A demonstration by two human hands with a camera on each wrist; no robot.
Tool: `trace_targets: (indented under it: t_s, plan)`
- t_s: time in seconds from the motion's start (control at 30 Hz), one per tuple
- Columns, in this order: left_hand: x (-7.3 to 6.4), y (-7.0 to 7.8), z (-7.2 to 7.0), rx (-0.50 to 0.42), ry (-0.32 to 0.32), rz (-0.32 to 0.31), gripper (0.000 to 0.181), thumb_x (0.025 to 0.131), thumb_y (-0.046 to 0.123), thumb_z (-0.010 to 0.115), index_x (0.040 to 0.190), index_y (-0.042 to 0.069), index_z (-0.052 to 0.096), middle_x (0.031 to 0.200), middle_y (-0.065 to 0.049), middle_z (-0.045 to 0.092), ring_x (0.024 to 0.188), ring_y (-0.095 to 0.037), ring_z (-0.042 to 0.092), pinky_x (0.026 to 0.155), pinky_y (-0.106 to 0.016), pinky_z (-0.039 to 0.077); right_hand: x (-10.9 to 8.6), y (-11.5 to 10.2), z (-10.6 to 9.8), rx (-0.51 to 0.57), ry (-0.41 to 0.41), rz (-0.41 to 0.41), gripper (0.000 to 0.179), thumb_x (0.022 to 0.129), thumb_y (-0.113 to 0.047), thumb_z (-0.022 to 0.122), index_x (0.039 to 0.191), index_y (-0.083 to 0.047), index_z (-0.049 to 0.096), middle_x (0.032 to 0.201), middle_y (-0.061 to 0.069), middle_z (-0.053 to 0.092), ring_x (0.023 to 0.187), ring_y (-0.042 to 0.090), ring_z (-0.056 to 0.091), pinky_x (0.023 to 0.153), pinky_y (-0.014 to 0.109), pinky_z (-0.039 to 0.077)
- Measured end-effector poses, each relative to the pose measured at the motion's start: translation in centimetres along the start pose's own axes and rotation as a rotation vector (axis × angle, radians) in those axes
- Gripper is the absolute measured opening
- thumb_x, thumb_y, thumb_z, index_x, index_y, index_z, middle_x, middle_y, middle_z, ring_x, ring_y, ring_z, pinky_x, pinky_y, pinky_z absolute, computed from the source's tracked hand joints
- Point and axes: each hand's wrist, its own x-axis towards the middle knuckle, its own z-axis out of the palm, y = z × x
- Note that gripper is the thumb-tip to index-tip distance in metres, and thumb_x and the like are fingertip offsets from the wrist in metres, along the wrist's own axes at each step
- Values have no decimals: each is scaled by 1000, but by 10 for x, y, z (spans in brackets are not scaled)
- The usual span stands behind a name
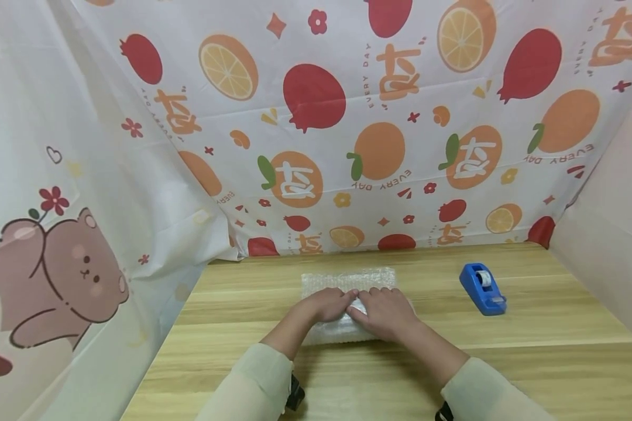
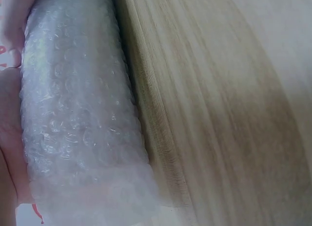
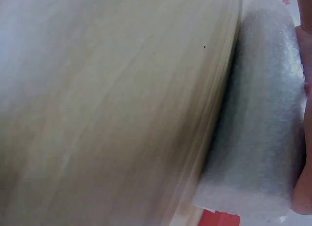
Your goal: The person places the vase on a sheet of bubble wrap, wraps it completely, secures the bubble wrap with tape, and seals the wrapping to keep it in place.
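Note:
A bundle of clear bubble wrap (image 1: 334,332) lies on the wooden table in front of me. Its front looks thick and rounded in the left wrist view (image 2: 80,104) and the right wrist view (image 3: 261,114); a flat part of the sheet spreads behind it. What is wrapped inside is hidden. My left hand (image 1: 327,304) rests on top of the bundle, left of the middle. Beside it my right hand (image 1: 387,313) presses down with its fingers laid forward over the wrap. The two hands nearly meet at the thumbs.
A blue tape dispenser (image 1: 483,289) with a roll of tape stands to the right on the wooden table (image 1: 553,304). A fruit-print cloth (image 1: 316,152) hangs behind the table, and a bear-print cloth (image 1: 153,234) hangs along the left side.

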Motion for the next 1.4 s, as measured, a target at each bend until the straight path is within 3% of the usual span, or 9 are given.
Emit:
trace_targets:
  t_s: [0.3,0.47,0.6,0.77,0.83,0.93,1.07,1.23,1.4]
  plan:
    - [1,-2,2,-1,45,35,69,103,58,20,137,12,59,142,-10,55,137,-32,46,112,-50,36,4,4,4,-38,15,-23,69,97,-68,29,129,-17,63,117,7,69,107,29,65,85,48,52]
    - [0,1,0,116,196,119,56,106,49,25,126,16,66,127,-3,66,125,-27,57,103,-49,45,6,4,4,-42,26,-16,66,97,-67,29,128,-19,63,116,5,69,105,29,65,85,48,52]
    - [-7,5,-1,232,320,177,47,106,47,31,108,21,70,107,3,72,107,-21,66,85,-46,53,7,4,5,-43,35,-2,62,98,-64,30,130,-21,63,111,4,69,101,28,65,82,46,52]
    - [-21,9,6,329,393,247,44,105,47,33,91,22,66,95,4,70,91,-16,67,72,-40,53,9,5,5,-51,30,-16,49,99,-56,38,116,-21,68,99,2,68,90,26,65,74,44,52]
    - [-26,9,10,364,393,274,46,104,52,33,91,20,63,95,3,68,89,-17,66,70,-40,52,10,6,4,-53,15,-29,43,100,-52,39,110,-21,68,96,2,68,87,25,65,71,44,52]
    - [-32,9,15,355,332,277,61,99,64,34,116,13,62,115,-2,67,107,-20,64,82,-43,53,11,7,2,-41,-7,-34,46,102,-51,34,110,-21,67,99,2,69,90,25,66,73,44,53]
    - [-35,5,18,330,251,249,89,87,75,46,146,9,41,142,-7,54,129,-23,53,97,-47,49,13,6,1,-7,-43,-8,56,103,-55,26,123,-21,66,115,3,70,106,26,66,83,46,53]
    - [-31,4,21,393,274,265,90,79,78,57,137,10,47,124,-5,62,111,-22,60,89,-42,53,16,6,0,33,-62,26,53,104,-52,26,116,-22,68,112,-1,70,105,24,66,83,44,53]
    - [-27,5,20,387,262,238,81,90,76,39,135,10,50,119,-7,63,110,-25,60,90,-44,52,19,8,2,36,-55,36,49,105,-46,25,102,-23,68,100,-3,70,96,22,66,75,40,52]
